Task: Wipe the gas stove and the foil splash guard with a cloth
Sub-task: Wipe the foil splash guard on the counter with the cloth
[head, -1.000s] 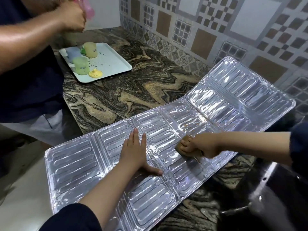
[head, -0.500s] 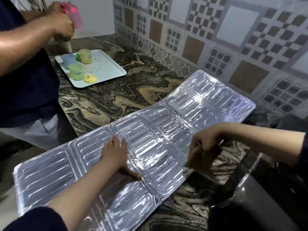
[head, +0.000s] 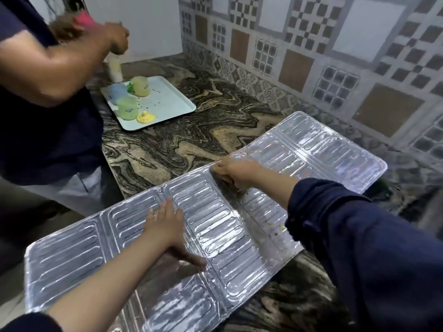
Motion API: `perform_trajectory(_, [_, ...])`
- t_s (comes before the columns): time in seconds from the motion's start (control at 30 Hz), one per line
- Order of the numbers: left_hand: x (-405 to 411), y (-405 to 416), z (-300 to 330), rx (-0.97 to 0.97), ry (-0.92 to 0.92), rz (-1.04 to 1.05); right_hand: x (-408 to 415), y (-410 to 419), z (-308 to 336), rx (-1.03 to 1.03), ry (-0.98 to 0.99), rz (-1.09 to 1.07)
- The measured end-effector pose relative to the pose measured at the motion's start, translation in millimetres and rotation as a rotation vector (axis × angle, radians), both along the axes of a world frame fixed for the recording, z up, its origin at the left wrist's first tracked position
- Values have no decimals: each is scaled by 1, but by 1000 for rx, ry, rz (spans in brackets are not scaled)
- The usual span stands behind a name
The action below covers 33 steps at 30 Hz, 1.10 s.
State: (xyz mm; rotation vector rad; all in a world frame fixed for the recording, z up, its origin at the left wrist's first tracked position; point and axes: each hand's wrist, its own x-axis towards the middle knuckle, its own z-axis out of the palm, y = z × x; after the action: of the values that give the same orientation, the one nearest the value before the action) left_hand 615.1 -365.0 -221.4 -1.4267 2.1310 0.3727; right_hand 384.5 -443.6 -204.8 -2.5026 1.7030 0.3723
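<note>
The ribbed foil splash guard (head: pixel 211 226) lies flat across the marbled counter, its left end hanging past the counter edge. My left hand (head: pixel 165 224) presses flat on its middle panel, fingers spread. My right hand (head: pixel 236 173) is closed on a brown cloth (head: pixel 226 179) at the guard's far edge, near a fold line. Small yellow and green specks (head: pixel 275 226) dot the panel below my right forearm. The gas stove is hidden behind my right sleeve.
A second person (head: pixel 48 111) stands at the left, hands near a pink object (head: pixel 84 20). A pale tray (head: pixel 167 101) with three coloured cups and spilled yellow paste sits on the counter (head: pixel 191 140). The tiled wall (head: pixel 311 56) runs behind.
My right hand has carried the cloth from the guard's near edge up to its far edge. The left hand stays pressed on the foil. The view has shifted.
</note>
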Motion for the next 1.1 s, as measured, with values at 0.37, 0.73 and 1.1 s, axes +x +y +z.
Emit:
perform_trajectory(0.37, [-70, 7, -27, 69, 224, -32, 9, -4, -11, 121, 121, -10])
perform_trajectory(0.73, [-79, 2, -32, 94, 230, -10, -17, 58, 21, 277, 228, 92])
perform_trajectory(1.1, [-70, 2, -28, 90, 229, -5, -47, 138, 38, 787, 145, -97])
